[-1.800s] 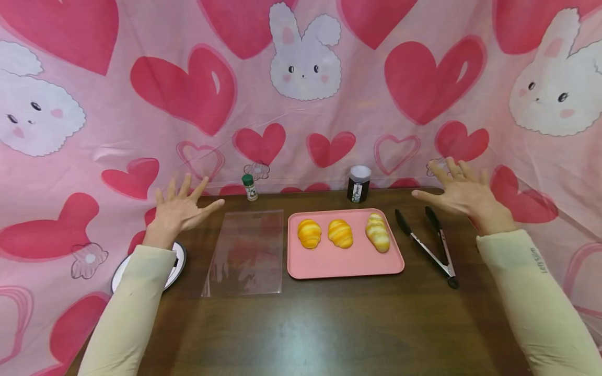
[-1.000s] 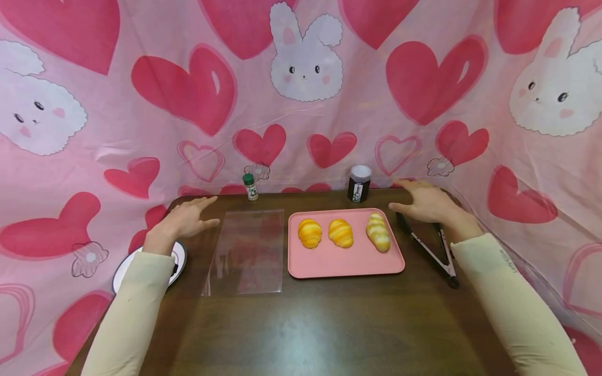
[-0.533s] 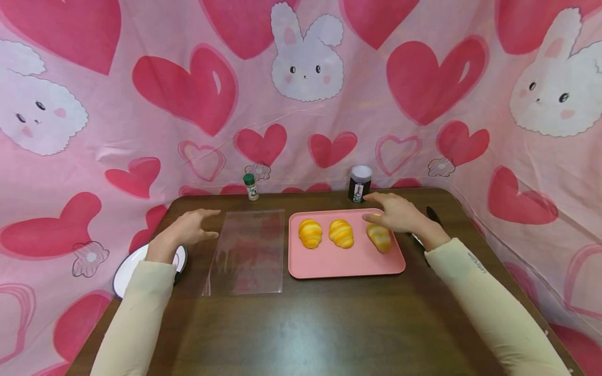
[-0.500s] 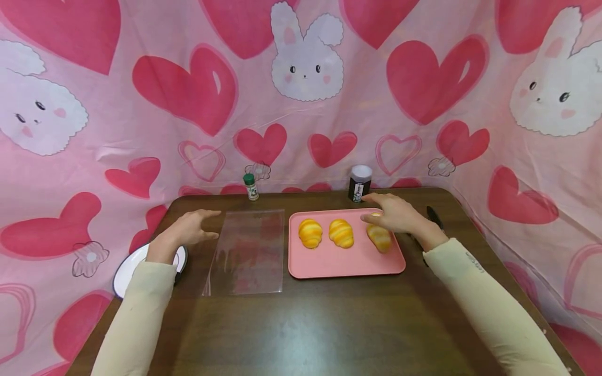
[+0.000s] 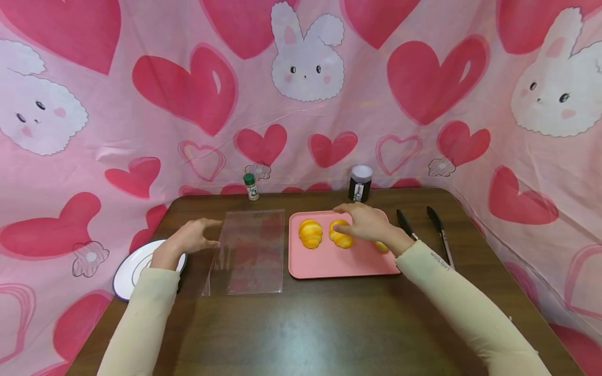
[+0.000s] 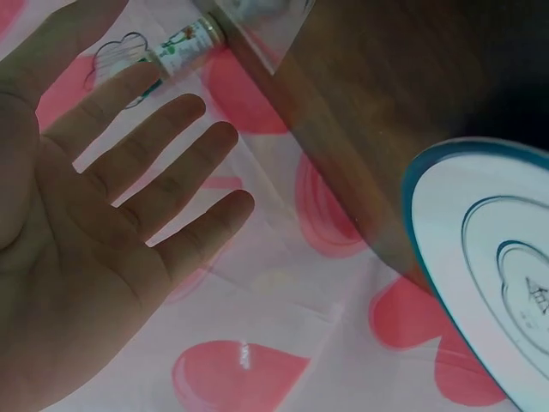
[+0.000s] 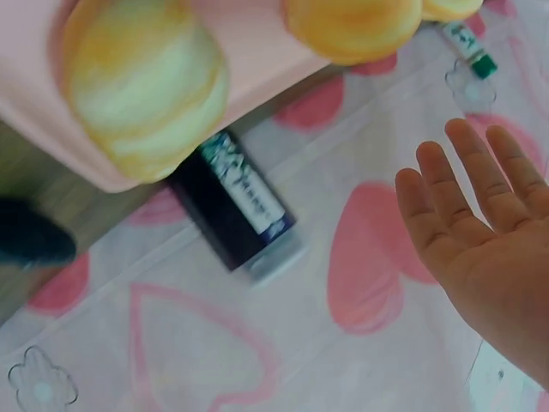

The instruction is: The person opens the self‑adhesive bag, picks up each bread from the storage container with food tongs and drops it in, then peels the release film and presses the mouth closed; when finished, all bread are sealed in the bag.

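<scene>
My left hand (image 5: pixel 190 237) hovers near the left edge of a flat clear plastic bag (image 5: pixel 254 256), fingers extended and thumb apart. The left wrist view shows that hand (image 6: pixel 94 223) spread, holding nothing. Over the pink tray (image 5: pixel 338 265) is my right hand (image 5: pixel 367 222), thumb and fingers parted above the middle bread roll (image 5: pixel 340 240); any contact cannot be made out. Another yellow roll (image 5: pixel 310 233) lies to its left. The longer bread (image 5: pixel 381 247) on the right is mostly hidden under the hand. In the right wrist view my right hand (image 7: pixel 489 232) has extended fingers.
A white plate (image 5: pixel 136 269) with a dark rim lies at the left edge, partly behind my forearm. Tongs (image 5: pixel 437 224) lie spread right of the tray. A green-capped shaker (image 5: pixel 251 188) and a dark jar (image 5: pixel 360 184) stand at the table's back edge.
My right hand has come down and moved left from over the tongs, past the long bread, to above the middle roll. The left hand has lowered and shifted slightly right toward the bag.
</scene>
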`<state>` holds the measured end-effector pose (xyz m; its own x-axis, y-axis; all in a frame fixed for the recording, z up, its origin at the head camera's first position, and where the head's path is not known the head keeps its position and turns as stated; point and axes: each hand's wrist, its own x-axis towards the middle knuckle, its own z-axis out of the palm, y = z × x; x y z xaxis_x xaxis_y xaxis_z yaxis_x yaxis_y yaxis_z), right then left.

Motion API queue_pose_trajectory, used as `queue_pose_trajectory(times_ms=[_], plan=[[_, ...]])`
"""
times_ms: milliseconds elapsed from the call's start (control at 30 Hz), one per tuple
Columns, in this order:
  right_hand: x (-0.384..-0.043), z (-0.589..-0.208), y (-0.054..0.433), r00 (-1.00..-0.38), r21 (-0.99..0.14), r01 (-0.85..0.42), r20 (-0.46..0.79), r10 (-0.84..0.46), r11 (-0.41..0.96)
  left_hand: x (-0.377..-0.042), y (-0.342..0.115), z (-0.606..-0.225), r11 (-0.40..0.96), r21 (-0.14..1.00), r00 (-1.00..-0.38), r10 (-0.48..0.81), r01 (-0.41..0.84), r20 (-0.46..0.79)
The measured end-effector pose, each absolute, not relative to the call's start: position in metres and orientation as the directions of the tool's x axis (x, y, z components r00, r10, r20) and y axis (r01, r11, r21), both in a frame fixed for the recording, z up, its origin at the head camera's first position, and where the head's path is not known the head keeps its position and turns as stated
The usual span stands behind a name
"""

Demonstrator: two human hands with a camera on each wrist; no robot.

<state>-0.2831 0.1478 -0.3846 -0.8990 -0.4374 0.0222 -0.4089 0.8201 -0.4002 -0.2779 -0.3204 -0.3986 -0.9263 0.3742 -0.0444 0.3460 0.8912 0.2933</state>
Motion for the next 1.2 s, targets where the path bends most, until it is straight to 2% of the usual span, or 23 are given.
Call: queue_pose_trajectory(times_ms=[167,467,700,933,1200], plan=[[-0.281,-0.393,0.127,-0.892,-0.407,-0.425,0.037,-0.45,0.809,-0.276,-0.318,-0.403,0.892,0.299,-0.927,0.372,0.34,-0.056],[-0.282,-0.41,0.089,-0.845,-0.391,-0.52,0.107,-0.524,0.759,-0.275,-0.318,-0.418,0.888,0.296,-0.922,0.384,0.352,-0.056],[-0.286,-0.418,0.062,-0.816,-0.367,-0.561,0.094,-0.57,0.742,-0.278,-0.314,-0.428,0.892,0.307,-0.928,0.368,0.332,-0.066],[-0.285,-0.429,0.037,-0.769,-0.298,-0.627,0.094,-0.632,0.719,-0.28,-0.31,-0.434,0.894,0.311,-0.927,0.365,0.324,-0.083],[-0.287,-0.44,0.014,-0.77,-0.17,-0.637,0.092,-0.632,0.752,-0.28,-0.311,-0.44,0.906,0.298,-0.931,0.347,0.302,-0.111]])
